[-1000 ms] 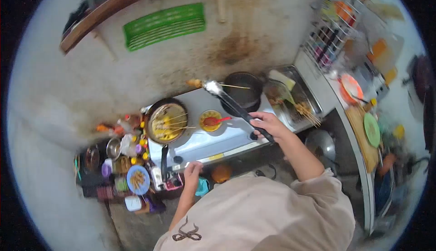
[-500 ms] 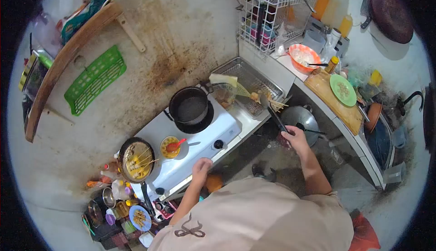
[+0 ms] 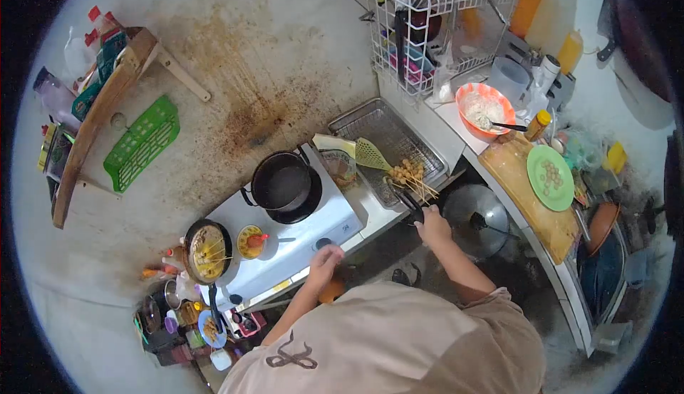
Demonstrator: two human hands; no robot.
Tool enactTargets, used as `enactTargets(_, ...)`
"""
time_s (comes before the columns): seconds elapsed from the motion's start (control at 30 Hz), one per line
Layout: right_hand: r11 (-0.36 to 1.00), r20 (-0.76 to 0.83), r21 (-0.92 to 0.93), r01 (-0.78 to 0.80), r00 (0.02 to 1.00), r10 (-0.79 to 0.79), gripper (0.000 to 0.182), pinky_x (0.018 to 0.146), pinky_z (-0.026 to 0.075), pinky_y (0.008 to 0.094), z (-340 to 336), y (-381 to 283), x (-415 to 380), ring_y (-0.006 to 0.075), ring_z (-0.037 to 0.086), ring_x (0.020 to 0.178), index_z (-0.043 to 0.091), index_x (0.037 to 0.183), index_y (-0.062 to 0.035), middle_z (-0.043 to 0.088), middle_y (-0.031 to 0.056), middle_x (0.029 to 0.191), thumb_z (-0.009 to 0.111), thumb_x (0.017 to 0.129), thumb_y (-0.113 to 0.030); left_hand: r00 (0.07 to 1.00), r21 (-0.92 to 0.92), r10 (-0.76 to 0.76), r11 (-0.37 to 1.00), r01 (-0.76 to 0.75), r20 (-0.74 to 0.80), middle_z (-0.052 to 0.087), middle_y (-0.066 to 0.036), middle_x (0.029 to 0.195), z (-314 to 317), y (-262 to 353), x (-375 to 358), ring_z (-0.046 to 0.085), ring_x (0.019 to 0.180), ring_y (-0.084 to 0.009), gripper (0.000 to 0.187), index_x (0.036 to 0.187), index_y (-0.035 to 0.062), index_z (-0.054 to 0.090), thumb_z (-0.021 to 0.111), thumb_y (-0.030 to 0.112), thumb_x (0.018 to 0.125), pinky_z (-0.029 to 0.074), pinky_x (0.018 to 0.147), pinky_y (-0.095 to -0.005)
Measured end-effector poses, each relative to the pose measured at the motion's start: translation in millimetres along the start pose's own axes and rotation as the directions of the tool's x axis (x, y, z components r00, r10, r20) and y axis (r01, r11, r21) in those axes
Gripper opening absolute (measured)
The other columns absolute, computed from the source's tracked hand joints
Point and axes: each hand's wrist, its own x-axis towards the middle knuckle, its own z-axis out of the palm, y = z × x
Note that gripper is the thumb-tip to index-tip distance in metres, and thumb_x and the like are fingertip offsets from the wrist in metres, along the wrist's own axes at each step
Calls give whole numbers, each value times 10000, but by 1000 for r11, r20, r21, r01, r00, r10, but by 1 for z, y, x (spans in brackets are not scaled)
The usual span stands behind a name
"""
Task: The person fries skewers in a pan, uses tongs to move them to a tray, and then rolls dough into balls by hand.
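Observation:
My right hand (image 3: 434,227) is closed around a black-handled cooking utensil (image 3: 409,201). Its far end reaches the near edge of the wire-rack tray (image 3: 349,117), right beside a bunch of skewered food (image 3: 408,172). A light-green perforated turner (image 3: 370,153) lies across that tray. Over the front edge of the white stove (image 3: 313,223), near a dark knob (image 3: 324,244), my left hand (image 3: 325,261) is empty with its fingers loosely bent. On the stove stand a black pot (image 3: 281,182), a small bowl of yellow sauce with a red spoon (image 3: 251,242), and a frying pan (image 3: 207,251) with yellow-coated skewers.
To the right, a wooden board (image 3: 524,187) carries a green plate (image 3: 550,178). Behind it sits an orange bowl of white mixture (image 3: 486,109). A large metal lid or wok (image 3: 476,216) is below the counter. Bottles and a blue plate (image 3: 212,328) crowd the lower left.
My right hand has brought the utensil left, its far end now down at the tray's edge by the skewers. My left hand sits nearer the knob. The view has shifted slightly.

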Motion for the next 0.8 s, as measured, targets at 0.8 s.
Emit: enactTargets(0.8, 948, 6, -201, 245, 969, -248, 358, 683, 459, 394, -64, 23, 28, 305, 561, 797, 517, 1029, -26, 507, 133, 983, 598, 710, -165, 650, -605, -675, 367, 706, 349, 536, 6, 801, 91, -21, 94, 454, 626, -158, 153, 922, 126, 503, 414, 202, 824, 406, 620, -322)
